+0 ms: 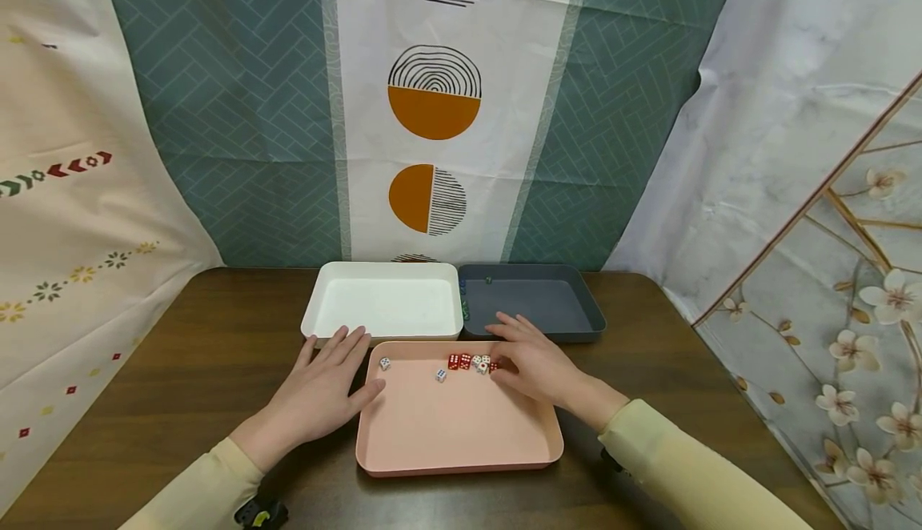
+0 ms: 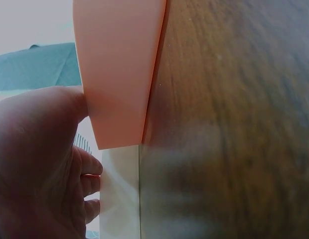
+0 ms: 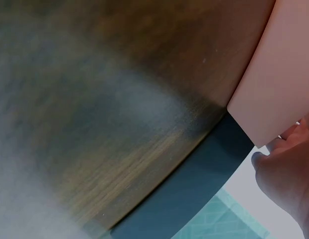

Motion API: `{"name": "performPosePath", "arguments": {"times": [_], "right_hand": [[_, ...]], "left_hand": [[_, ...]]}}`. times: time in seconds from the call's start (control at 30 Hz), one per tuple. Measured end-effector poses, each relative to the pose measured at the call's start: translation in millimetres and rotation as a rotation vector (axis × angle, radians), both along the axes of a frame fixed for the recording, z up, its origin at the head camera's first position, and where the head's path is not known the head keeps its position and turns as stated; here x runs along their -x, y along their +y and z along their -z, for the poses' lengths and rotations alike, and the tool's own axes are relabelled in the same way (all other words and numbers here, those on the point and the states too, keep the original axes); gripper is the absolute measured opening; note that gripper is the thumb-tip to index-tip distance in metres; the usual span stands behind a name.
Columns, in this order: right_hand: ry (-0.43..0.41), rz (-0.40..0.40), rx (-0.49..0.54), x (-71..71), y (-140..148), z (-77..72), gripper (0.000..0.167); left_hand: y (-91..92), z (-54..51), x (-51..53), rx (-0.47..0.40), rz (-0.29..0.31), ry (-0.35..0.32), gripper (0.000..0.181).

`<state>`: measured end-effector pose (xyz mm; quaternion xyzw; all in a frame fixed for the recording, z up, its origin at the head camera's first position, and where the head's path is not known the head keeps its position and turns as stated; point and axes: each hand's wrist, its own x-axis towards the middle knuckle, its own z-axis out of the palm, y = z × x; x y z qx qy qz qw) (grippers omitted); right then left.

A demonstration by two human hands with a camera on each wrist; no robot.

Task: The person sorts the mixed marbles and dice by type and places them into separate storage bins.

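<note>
While the left hand (image 1: 324, 390) spreads its fingers loosely at the left rim of the pink tray (image 1: 461, 434), thumb on the edge, the right hand (image 1: 536, 362) has its fingertips at a cluster of red and white dice (image 1: 464, 361) near that tray's far wall; whether it pinches one, I cannot tell. Two white dice (image 1: 441, 375) lie apart, further left. Behind stand a white tray (image 1: 389, 298) and a dark tray (image 1: 533, 298) holding small green and blue dice (image 1: 465, 309)

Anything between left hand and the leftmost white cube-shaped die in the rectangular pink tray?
For the fingers of the left hand, yes: the left wall of the pink tray. The thumb reaches over it; nothing visible between thumb and white die.
</note>
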<state>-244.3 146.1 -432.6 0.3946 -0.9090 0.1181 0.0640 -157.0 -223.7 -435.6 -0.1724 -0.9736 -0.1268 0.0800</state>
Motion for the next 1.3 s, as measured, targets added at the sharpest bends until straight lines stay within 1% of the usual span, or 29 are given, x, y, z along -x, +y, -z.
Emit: {"name": "performPosePath", "arguments": {"times": [0.23, 0.43, 0.63, 0.8, 0.97, 1.07, 1.3], "right_hand": [[-0.008, 0.008, 0.005, -2.0, 0.5, -1.6, 0.014], [-0.024, 0.008, 0.025, -5.7, 4.8, -8.0, 0.014], [-0.017, 0.001, 0.027, -6.0, 7.2, -18.6, 0.02], [0.008, 0.0, 0.0, -4.9, 4.8, -27.3, 0.015], [0.024, -0.023, 0.021, -3.3, 0.4, -37.8, 0.013], [0.037, -0.04, 0.035, 0.0, -2.7, -45.0, 0.011], [0.055, -0.057, 0.028, 6.4, -14.1, -61.2, 0.01]], "left_hand": [[0.1, -0.5, -0.7, -0.002, -0.006, 0.001, 0.078], [0.2, 0.3, 0.6, 0.006, -0.002, -0.001, 0.079], [0.2, 0.1, 1.5, 0.009, -0.001, 0.0, 0.079], [0.9, 0.5, 0.3, -0.001, -0.006, -0.012, 0.078], [0.2, 1.4, -0.1, -0.001, -0.007, -0.012, 0.078], [-0.3, 1.5, 0.5, 0.002, -0.006, -0.011, 0.079], [-0.6, 0.4, 0.8, 0.001, -0.004, -0.012, 0.078]]}}
